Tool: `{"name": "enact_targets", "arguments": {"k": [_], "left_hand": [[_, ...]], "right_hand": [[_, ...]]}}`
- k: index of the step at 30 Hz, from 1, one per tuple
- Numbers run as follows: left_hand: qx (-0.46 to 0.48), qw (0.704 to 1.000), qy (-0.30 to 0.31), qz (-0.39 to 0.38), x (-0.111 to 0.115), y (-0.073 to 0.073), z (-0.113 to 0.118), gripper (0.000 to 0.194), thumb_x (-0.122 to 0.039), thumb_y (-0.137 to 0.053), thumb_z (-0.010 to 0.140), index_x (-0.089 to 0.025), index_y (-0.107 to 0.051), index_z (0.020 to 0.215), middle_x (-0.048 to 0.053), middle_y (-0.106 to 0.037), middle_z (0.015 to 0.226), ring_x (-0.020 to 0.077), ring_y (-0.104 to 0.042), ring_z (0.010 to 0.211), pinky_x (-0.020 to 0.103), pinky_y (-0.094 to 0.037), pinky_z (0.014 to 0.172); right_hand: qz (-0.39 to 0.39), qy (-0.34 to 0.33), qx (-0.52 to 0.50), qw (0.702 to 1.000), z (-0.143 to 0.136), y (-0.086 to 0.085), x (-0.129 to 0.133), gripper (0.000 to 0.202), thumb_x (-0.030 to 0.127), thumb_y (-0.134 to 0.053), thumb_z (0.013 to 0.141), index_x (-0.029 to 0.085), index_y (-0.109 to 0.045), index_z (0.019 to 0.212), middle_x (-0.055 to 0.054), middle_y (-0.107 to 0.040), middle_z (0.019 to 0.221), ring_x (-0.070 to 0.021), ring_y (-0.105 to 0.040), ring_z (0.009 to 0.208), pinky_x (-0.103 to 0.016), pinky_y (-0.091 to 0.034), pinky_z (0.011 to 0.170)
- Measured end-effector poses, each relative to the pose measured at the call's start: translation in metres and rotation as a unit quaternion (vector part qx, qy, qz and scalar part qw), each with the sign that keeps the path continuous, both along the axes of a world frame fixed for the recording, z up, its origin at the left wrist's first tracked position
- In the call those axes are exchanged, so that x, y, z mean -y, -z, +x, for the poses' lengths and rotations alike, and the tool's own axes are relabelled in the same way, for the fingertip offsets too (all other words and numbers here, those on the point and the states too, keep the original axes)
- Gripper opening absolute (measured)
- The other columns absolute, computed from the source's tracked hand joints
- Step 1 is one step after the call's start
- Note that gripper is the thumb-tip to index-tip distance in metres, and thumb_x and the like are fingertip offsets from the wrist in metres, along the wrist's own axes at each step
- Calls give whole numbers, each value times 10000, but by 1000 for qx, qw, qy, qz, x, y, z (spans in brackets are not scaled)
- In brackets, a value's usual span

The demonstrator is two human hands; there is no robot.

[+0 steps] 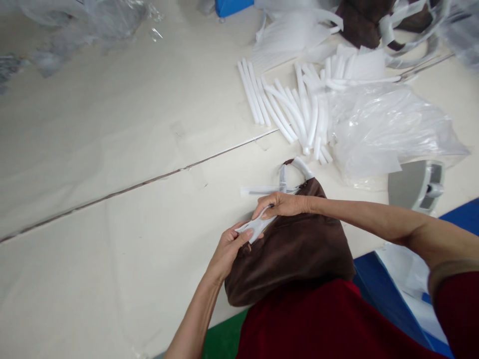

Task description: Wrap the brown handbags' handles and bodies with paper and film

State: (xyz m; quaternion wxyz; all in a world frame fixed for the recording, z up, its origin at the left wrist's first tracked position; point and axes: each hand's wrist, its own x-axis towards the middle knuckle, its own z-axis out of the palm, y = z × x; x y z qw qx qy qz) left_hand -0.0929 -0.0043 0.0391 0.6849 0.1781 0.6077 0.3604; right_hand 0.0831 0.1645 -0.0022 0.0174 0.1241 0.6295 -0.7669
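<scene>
A dark brown handbag (299,254) lies at the table's near edge, against my red shirt. Both hands are at its upper left side, on a piece of white wrapping sheet (258,227). With thumb on top, my left hand (234,244) pinches the sheet's lower left end. My right hand (279,205) grips its upper right end, the fingers bent over it. Part of the bag's handle under the sheet is hidden. Beyond my right hand, a handle wrapped in white (303,168) arches up, with a white strip (258,190) beside it.
Several white foam tubes (288,107) lie beyond the bag. Right of them is a clear plastic bag (392,129), with a tape dispenser-like grey object (415,185) below. More brown bags (364,22) sit at the back right. A seam (149,180) crosses the table (93,279).
</scene>
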Motion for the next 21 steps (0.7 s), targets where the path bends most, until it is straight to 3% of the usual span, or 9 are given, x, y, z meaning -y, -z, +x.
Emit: {"name": "enact_targets", "arguments": {"k": [3,8,13,16,21], "left_hand": [[-21,1000,8,10,0,5,4,618,-541,-761,721,-118,-701,1168,83,-740,787,144,-564,609,224,-380,525],[-38,999,34,21,1,10,5,523,-566,-748,709,-99,-768,943,104,-739,788,138,-542,585,231,-362,504],[-12,1000,21,19,-3,5,5,504,-495,-776,711,-132,-734,1058,76,-738,779,149,-585,622,219,-384,526],[1,1000,-6,-6,-4,5,5,437,-452,-789,704,-137,-738,1002,69,-737,787,146,-596,630,220,-397,550],[13,1000,-17,-1,0,12,4,327,-359,-792,689,-141,-754,930,69,-745,815,153,-608,675,224,-421,588]], "right_hand": [[38,-28,10,999,-1,-10,-3,280,298,-676,845,154,-725,1080,-36,-673,1033,-154,-619,952,-265,-461,906],[143,-72,30,987,-15,-31,-10,454,278,-795,734,196,-687,1168,-36,-651,1094,-174,-619,987,-251,-471,861],[241,-57,-27,969,-22,-32,0,176,278,-621,906,156,-736,958,-46,-677,894,-156,-638,837,-252,-478,799],[343,-35,-99,933,-14,-28,13,260,280,-484,986,176,-722,990,-86,-698,965,-177,-636,919,-291,-482,869],[487,-22,-174,855,9,-13,31,299,210,-397,1007,171,-676,1105,-135,-694,1121,-205,-619,1065,-373,-488,968]]}}
